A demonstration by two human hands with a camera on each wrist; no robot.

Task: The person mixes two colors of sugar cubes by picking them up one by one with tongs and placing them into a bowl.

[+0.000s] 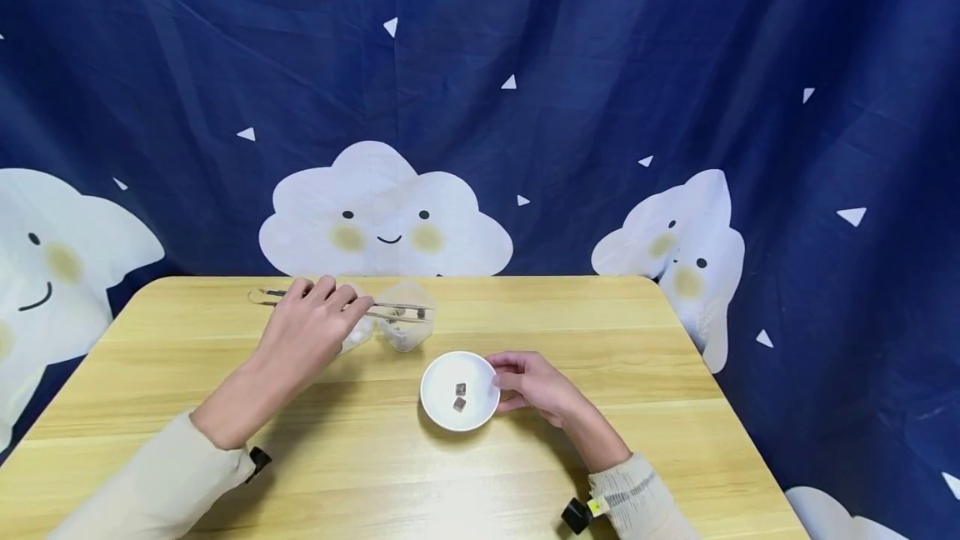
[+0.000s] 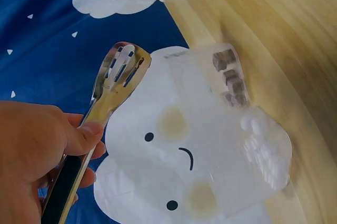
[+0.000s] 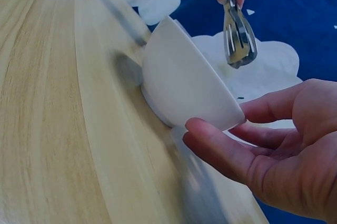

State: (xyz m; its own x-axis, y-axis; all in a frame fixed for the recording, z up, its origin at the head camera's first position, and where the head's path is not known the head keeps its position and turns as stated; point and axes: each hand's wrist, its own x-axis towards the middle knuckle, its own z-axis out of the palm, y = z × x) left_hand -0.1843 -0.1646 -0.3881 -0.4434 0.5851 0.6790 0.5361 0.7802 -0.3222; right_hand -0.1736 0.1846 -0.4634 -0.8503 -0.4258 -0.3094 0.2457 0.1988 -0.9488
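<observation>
My left hand (image 1: 309, 325) grips metal tongs (image 2: 120, 77) with dark handles and slotted ends. In the left wrist view nothing shows between the tong ends. They hover over a clear container (image 1: 407, 342) of several brown cubes (image 2: 235, 83). Beside it, partly behind my left hand, a second clear container holds white pieces (image 2: 263, 142). A white bowl (image 1: 437, 375) stands on the table, in front of the containers and to the right. Two brown cubes (image 1: 460, 404) lie in it. With thumb and fingers, my right hand (image 1: 534, 383) holds the bowl's right rim.
The wooden table (image 1: 360, 473) ends at a far edge with rounded corners. Right behind it hangs a dark blue curtain (image 1: 570, 132) with white clouds and triangles. A dark device (image 1: 576, 515) sits at the right sleeve, another (image 1: 258, 461) at the left.
</observation>
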